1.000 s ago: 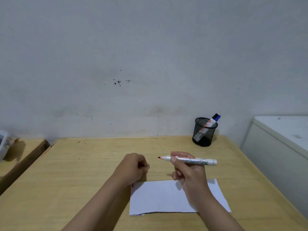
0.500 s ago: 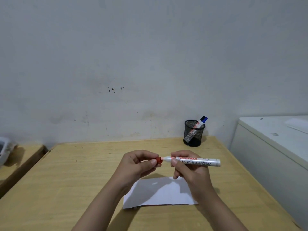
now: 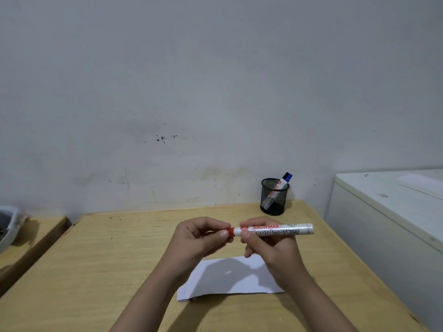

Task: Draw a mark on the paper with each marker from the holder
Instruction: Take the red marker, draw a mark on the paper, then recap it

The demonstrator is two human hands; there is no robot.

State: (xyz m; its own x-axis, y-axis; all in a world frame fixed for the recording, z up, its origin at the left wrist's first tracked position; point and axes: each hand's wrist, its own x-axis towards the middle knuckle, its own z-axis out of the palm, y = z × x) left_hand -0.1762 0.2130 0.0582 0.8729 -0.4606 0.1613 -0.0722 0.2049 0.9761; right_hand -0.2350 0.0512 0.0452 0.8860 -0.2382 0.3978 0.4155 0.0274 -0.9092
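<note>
I hold a white board marker point(image 3: 280, 229) level above the table, its barrel in my right hand point(image 3: 266, 245). My left hand point(image 3: 201, 238) pinches the red cap point(image 3: 230, 231), which sits on the marker's left end. Below both hands a white sheet of paper point(image 3: 230, 279) lies flat on the wooden table point(image 3: 119, 259). At the table's back right stands a black mesh holder point(image 3: 274, 196) with one blue-capped marker point(image 3: 282, 182) leaning inside it.
A white cabinet point(image 3: 388, 212) stands close to the table's right edge. A lower wooden surface point(image 3: 31, 238) with a pale container point(image 3: 7, 226) lies to the left. A grey wall runs right behind the table.
A second ago the marker's tip was bare and my left fist was apart from it. The left hand brought the red cap to the tip, and now the cap is on the marker.
</note>
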